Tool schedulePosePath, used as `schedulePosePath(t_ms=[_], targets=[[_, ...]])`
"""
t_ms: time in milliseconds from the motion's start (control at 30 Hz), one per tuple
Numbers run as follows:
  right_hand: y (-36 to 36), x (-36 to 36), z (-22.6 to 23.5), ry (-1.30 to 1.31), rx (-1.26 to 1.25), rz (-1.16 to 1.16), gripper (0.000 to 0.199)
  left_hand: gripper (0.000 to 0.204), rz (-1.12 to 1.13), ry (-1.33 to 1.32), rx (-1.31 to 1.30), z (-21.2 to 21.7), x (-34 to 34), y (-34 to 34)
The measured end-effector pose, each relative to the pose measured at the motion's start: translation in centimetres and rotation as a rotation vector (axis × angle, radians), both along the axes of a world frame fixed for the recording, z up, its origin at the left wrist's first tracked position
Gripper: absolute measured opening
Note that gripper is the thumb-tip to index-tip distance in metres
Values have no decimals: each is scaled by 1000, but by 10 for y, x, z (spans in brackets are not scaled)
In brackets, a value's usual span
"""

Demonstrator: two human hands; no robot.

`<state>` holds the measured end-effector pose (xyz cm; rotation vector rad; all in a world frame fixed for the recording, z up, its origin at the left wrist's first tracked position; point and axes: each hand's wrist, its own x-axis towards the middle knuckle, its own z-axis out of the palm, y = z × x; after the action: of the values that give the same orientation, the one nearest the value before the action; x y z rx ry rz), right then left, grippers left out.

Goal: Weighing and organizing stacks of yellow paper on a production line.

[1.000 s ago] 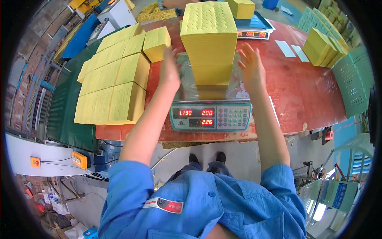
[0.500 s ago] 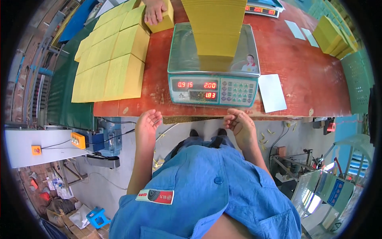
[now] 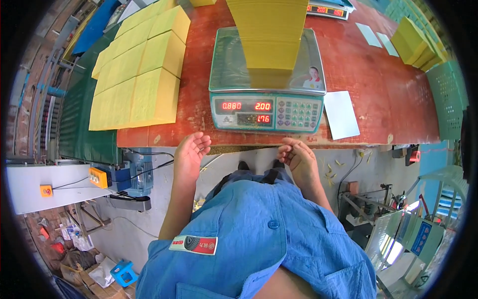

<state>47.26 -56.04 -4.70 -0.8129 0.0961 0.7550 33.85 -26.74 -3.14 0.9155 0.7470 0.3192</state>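
Note:
My left hand [image 3: 192, 149] is raised at the near edge of the red table, fingers loosely bent and apart, with nothing in it. Across from it, my right hand [image 3: 298, 155] hovers at the same edge, palm inward and fingers half curled, also holding nothing. Between and beyond them stands a digital weighing scale [image 3: 267, 112] with a metal pan and lit red digits. A tall yellow stack [image 3: 269, 40], seemingly of paper or card, rests upright on the pan; its top runs out of view. Neither hand touches the scale or the stack.
Several yellow stacks [image 3: 134, 74] are packed together left of the scale, beside a green conveyor belt [image 3: 84, 119]. White sheets [image 3: 341, 114] lie on the red table [image 3: 383, 94]. A second scale [image 3: 328, 11] stands farther back. More yellow stacks [image 3: 412, 42] stand at the far right.
Another person's hand has left the view at the top, and the yellow block under it has shifted away, mostly out of view. The scale's digits differ. My left hand has moved slightly up and right.

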Motion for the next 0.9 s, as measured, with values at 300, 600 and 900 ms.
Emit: schedulePosePath(t_ms=[300,600,900], targets=[[-5,8,-3,28,13,11,30,31,-82,-30,23,7,28,-4],[1,4,-3,-201,-323,589,26,29,-26,-96,108,48,54,18],[59,0,-22,-639,-737,654,23,24,-100,-237,311,114,126,123]])
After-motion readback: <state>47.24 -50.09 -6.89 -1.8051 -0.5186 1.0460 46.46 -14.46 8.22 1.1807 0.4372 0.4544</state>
